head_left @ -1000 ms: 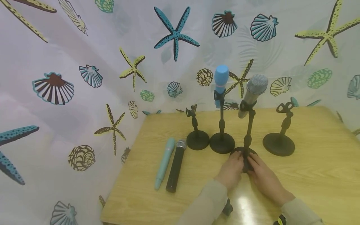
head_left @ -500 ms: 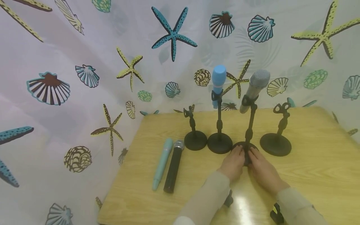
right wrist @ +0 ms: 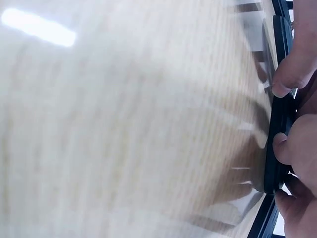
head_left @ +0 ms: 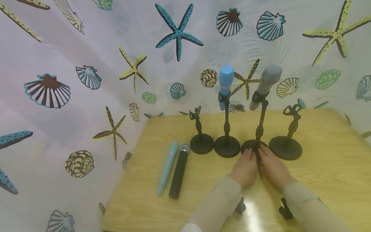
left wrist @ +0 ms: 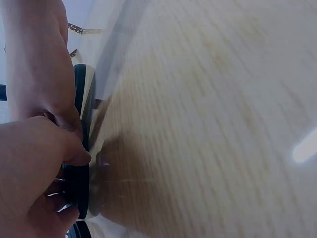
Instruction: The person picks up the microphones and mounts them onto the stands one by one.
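Observation:
Both hands hold the round black base point(head_left: 248, 145) of a microphone stand point(head_left: 261, 119) in the head view. My left hand point(head_left: 245, 169) is at the base's near left, and my right hand point(head_left: 273, 168) at its near right. A silver-headed microphone point(head_left: 266, 83) leans in the stand's clip. In the left wrist view the thumb of my left hand point(left wrist: 34, 163) lies at the base's edge, with fingers farther along it. The right wrist view has my right hand point(right wrist: 304, 148) at the rim of the same base point(right wrist: 277, 134). The hands partly hide the base.
Left of this stand are a stand point(head_left: 227, 129) bearing a blue microphone point(head_left: 226, 79) and a short stand point(head_left: 202, 144). Another short stand point(head_left: 285, 148) is close on the right. A mint microphone point(head_left: 167, 169) and a black microphone point(head_left: 179, 174) lie on the wooden table point(head_left: 139, 199).
Both hands have moved the stand with the silver-headed microphone away from the body, toward the back of the table. Its base now lies nearly in line with the neighbouring bases.

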{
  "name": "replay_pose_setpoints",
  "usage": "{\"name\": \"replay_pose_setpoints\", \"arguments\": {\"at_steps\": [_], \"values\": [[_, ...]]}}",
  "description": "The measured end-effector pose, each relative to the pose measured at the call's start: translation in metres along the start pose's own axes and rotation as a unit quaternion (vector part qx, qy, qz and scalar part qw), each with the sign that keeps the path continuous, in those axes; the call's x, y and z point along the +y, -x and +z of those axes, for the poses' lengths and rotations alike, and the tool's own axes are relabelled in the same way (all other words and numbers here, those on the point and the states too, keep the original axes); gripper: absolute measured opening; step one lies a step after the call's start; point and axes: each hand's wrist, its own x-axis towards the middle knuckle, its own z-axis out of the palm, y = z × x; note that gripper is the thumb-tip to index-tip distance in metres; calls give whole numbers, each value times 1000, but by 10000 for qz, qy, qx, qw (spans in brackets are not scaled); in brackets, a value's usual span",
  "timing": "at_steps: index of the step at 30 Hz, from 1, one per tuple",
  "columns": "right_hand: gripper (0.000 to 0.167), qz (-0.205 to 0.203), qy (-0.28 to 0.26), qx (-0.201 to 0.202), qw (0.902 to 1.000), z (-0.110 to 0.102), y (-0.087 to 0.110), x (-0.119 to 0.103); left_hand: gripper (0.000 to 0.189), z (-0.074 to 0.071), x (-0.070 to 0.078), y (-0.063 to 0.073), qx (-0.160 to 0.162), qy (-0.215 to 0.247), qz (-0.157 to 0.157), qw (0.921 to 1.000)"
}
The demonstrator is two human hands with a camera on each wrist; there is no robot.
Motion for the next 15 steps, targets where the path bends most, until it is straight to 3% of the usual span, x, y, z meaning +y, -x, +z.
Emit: {"name": "replay_pose_setpoints", "arguments": {"at_steps": [4,7,9,12,15], "values": [[48,-18,18,83,10000,0,-5,0,54,-7,-3,2,-44,74,-22,10000],[51,-147,48,305,9994,3,-6,3,50,-15,-7,7,-61,356,-73,9993],[52,-170,39,372,9992,2,-5,3,48,-20,-12,11,-116,797,-179,9966],[54,-160,-32,381,9991,-2,-3,0,47,-23,-24,16,-197,1833,-394,9821],[52,-53,-76,188,9998,-8,-2,-3,46,-20,-40,23,-144,2971,-595,9529]]}}
